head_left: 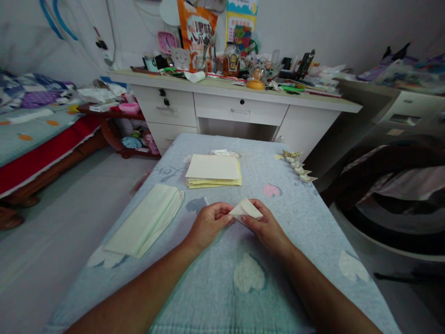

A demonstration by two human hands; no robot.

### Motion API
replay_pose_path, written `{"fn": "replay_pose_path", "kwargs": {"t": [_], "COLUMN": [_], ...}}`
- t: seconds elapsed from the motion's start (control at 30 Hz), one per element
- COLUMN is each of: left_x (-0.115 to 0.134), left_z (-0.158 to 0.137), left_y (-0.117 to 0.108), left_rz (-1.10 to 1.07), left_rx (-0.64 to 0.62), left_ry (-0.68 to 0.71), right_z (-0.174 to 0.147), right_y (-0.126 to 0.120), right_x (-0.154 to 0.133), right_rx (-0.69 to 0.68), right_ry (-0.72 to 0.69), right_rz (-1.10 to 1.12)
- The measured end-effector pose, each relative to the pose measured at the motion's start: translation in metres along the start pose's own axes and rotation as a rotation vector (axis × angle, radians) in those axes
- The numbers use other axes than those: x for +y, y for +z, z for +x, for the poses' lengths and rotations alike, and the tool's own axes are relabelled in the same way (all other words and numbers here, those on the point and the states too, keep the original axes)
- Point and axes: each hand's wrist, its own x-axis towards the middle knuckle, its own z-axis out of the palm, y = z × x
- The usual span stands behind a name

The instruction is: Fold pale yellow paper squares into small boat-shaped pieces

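Between my two hands is a small piece of folded cream paper (246, 208), shaped like a triangle with its peak pointing away from me. My left hand (211, 223) pinches its left corner between thumb and fingers. On the other side, my right hand (267, 226) grips the right part, thumb lying across the front and fingers behind. Just beyond my hands lies a stack of cream and yellow paper sheets (213, 168). Left of my left arm rests a larger folded pale paper bundle (144, 218). Several small folded paper boats (299, 168) sit in a row at the far right edge.
A light blue patterned cloth (278, 278) covers the table. Behind it stands a white desk (239, 109) crowded with jars, packets and small items. A front-loading washing machine (392, 185) is close on the right. To the left is a bed (45, 134).
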Motion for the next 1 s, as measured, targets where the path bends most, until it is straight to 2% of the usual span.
{"fn": "replay_pose_path", "kwargs": {"t": [0.3, 0.6, 0.73, 0.9, 1.0], "left_x": [0.0, 0.005, 0.006, 0.002, 0.002], "left_z": [0.0, 0.001, 0.0, 0.001, 0.0], "left_y": [0.0, -0.005, -0.005, -0.006, -0.006], "left_rz": [-0.03, 0.104, 0.095, 0.15, 0.262], "left_rx": [0.016, 0.121, 0.14, 0.113, 0.105], "left_ry": [-0.046, -0.015, 0.002, 0.048, 0.092], "right_z": [0.001, -0.001, -0.001, 0.002, 0.004], "right_y": [-0.003, -0.005, -0.01, -0.015, -0.017], "right_x": [0.003, -0.009, -0.007, 0.0, 0.003], "right_rx": [-0.041, -0.119, -0.072, 0.1, 0.09], "right_ry": [0.011, 0.009, -0.046, -0.165, -0.12], "right_rz": [0.071, 0.141, 0.135, 0.001, -0.062]}}
